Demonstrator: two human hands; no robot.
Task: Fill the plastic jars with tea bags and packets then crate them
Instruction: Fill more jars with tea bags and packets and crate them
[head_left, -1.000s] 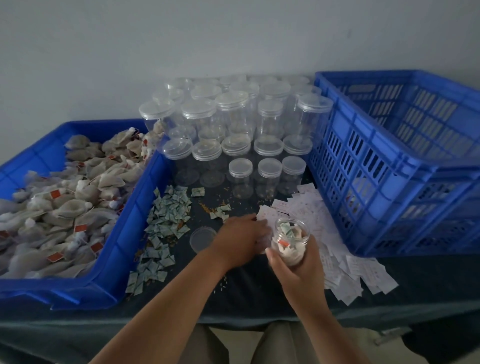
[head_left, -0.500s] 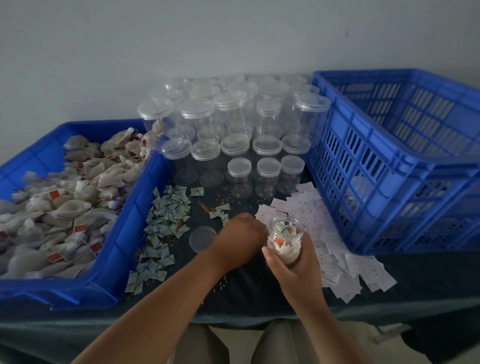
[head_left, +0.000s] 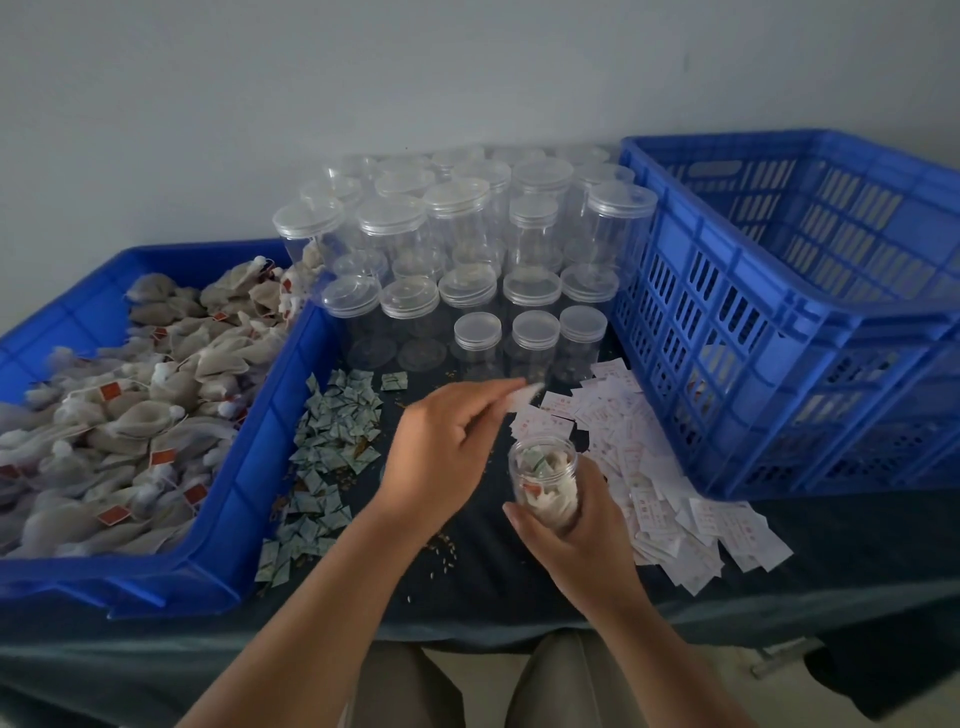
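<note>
My right hand (head_left: 576, 530) grips a small open plastic jar (head_left: 545, 480) that holds tea bags and a green packet. Just above and left of the jar, my left hand (head_left: 447, 447) pinches a white packet (head_left: 522, 397) between its fingertips; the packet is blurred. White packets (head_left: 639, 447) lie spread on the dark cloth to the right of the jar. Small green packets (head_left: 337, 431) lie in a heap to the left. A blue tray (head_left: 244, 519) at the left is full of tea bags (head_left: 130, 405).
Several empty lidded clear jars (head_left: 467, 249) stand in rows at the back middle. A large blue slatted crate (head_left: 779, 312) stands at the right. The table's front edge runs just below my hands. A loose lid lies behind my left hand, mostly hidden.
My left hand has lifted up from the white packets, pinching one of them above the jar. The right hand has kept the jar in about the same place.
</note>
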